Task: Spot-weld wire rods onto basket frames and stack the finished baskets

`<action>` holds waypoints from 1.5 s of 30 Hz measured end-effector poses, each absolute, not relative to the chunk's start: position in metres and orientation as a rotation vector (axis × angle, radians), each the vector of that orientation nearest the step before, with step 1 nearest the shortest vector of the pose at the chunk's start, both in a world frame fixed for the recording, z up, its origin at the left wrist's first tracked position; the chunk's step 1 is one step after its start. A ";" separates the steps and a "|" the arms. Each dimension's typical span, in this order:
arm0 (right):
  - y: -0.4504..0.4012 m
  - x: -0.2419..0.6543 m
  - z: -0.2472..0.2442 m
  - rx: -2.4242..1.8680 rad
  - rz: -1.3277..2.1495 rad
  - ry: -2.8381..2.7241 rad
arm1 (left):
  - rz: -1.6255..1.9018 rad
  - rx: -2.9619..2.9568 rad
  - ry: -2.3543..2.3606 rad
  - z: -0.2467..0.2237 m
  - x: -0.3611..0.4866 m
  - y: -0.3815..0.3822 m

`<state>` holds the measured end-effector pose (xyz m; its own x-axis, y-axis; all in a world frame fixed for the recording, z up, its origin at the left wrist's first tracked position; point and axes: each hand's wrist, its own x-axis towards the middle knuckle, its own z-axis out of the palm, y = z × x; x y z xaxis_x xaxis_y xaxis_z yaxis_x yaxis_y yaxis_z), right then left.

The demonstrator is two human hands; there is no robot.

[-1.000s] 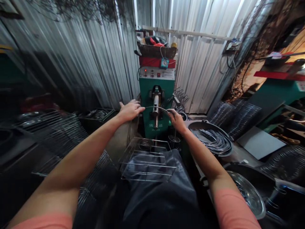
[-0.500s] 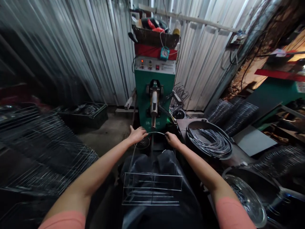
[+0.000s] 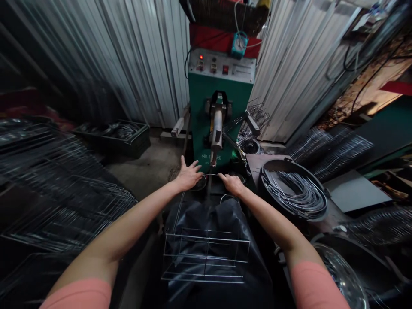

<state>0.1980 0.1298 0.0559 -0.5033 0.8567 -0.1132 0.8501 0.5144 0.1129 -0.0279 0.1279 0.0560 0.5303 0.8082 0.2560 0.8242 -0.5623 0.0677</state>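
Observation:
A wire frame (image 3: 206, 258) with a rectangular grid lies over the dark apron on my lap, and its long side wires rise toward my hands. My left hand (image 3: 189, 175) is at the top wire's left part, thumb and fingers spread, the wire passing at its fingertips. My right hand (image 3: 233, 183) pinches the curved top wire (image 3: 211, 174) from the right side. This wire sits just below the electrode tip (image 3: 213, 159) of the green machine (image 3: 201, 101); whether they touch is unclear.
Right of the machine, a round pan (image 3: 265, 183) holds a coil of wire rings. Stacked wire racks (image 3: 74, 193) stand at the left, with a crate (image 3: 137, 143) of metal parts behind. A glass-like bowl (image 3: 346, 274) is at the lower right.
The view has tilted down and come nearer the machine. My left hand's fingers have spread, and my right hand has moved inward along the wire, narrowing the gap between my hands.

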 end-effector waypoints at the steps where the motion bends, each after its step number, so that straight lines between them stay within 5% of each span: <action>1: 0.130 0.197 0.056 1.467 0.057 2.605 | -0.382 -2.691 -1.435 0.055 -0.028 0.129; 45: 0.177 0.201 0.060 1.533 -0.092 2.762 | -0.329 -2.545 -1.259 0.071 -0.022 0.169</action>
<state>0.2006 0.1775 0.0597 -0.5293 0.8483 -0.0122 0.8472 0.5278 -0.0600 -0.0216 0.1691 0.0707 0.5937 0.7368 0.3236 0.8010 -0.5799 -0.1491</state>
